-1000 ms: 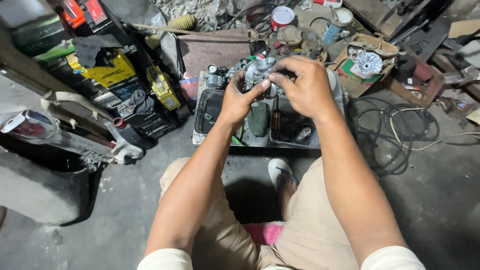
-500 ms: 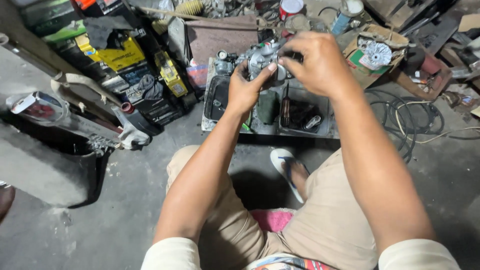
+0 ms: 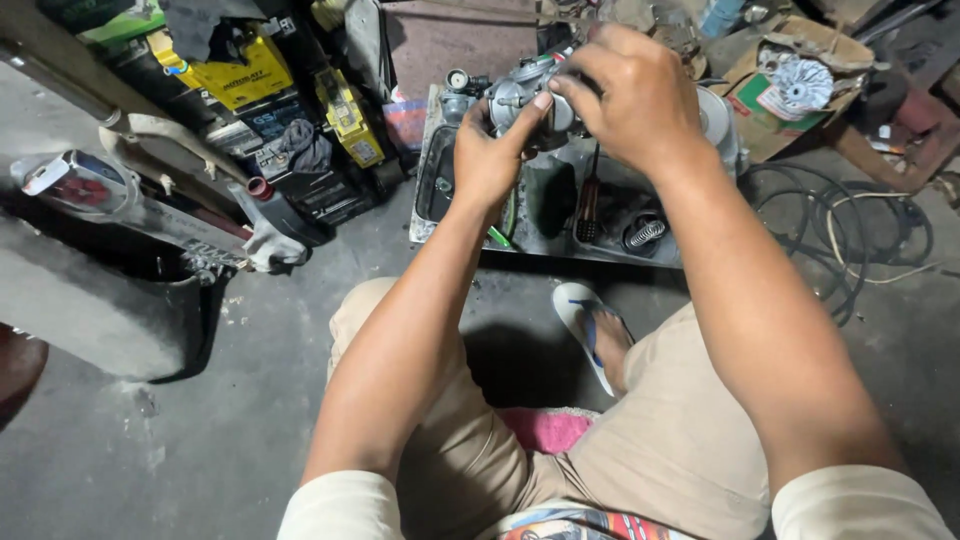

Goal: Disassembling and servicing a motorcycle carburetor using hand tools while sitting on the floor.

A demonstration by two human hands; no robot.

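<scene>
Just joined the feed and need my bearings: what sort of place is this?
Likely a small motor repair workshop, worked at floor level: both hands hold a metal carburetor-like part over a tray of greasy parts, with vehicle batteries and coiled cables around.

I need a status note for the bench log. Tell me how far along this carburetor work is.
Done: the carburetor is off any machine, held over the metal tray. In hand: left hand grips it from below, right hand covers its top, fingers working there; what they turn is hidden. Left: a spring and a screwdriver lie loose in the tray, so it looks unfinished.
</scene>
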